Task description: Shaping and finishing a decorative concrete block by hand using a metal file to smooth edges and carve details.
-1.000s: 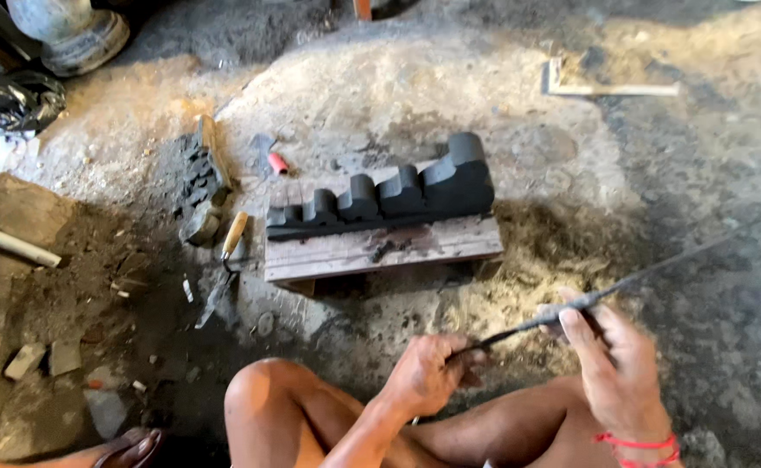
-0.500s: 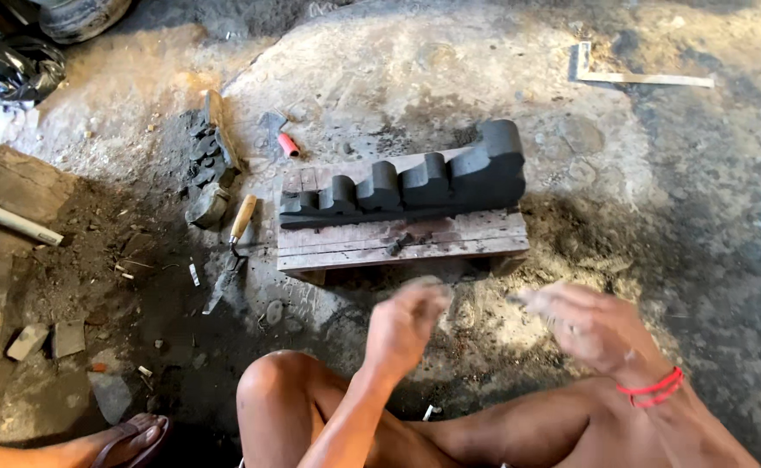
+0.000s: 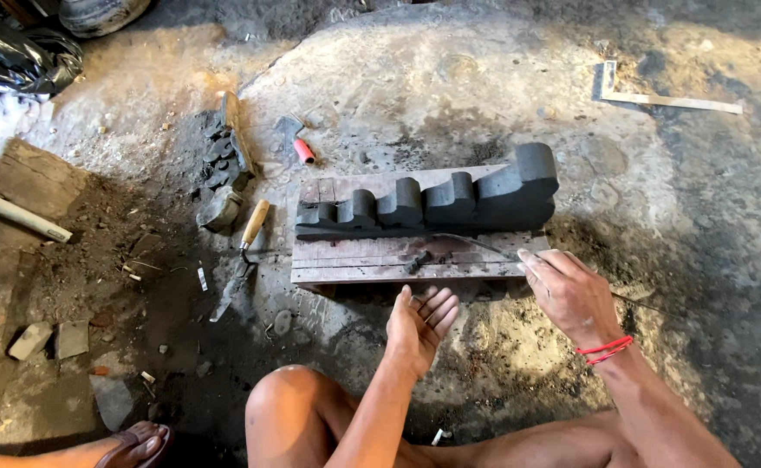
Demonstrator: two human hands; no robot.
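Note:
A dark grey stepped, scalloped moulding block [image 3: 432, 201] lies on a wooden board [image 3: 372, 260] on the ground. My right hand [image 3: 567, 293], with a red band at the wrist, grips a thin metal rod [image 3: 476, 243] whose tip reaches along the board at the block's base. My left hand [image 3: 422, 322] hovers open, palm up, just below the board's front edge, holding nothing. My bare knee [image 3: 289, 403] is below it.
A wooden-handled trowel [image 3: 243, 251] lies left of the board, near dark clumps [image 3: 220, 165] and a red-handled tool [image 3: 298, 146]. A metal square [image 3: 658, 97] lies at the back right. A black bag [image 3: 16, 59], a pale pipe [image 3: 12, 212] and a sandalled foot [image 3: 133, 444] are at the left.
Both hands held the rod out to the right a second ago. My left hand has let go and opened; my right hand has brought the rod to the board.

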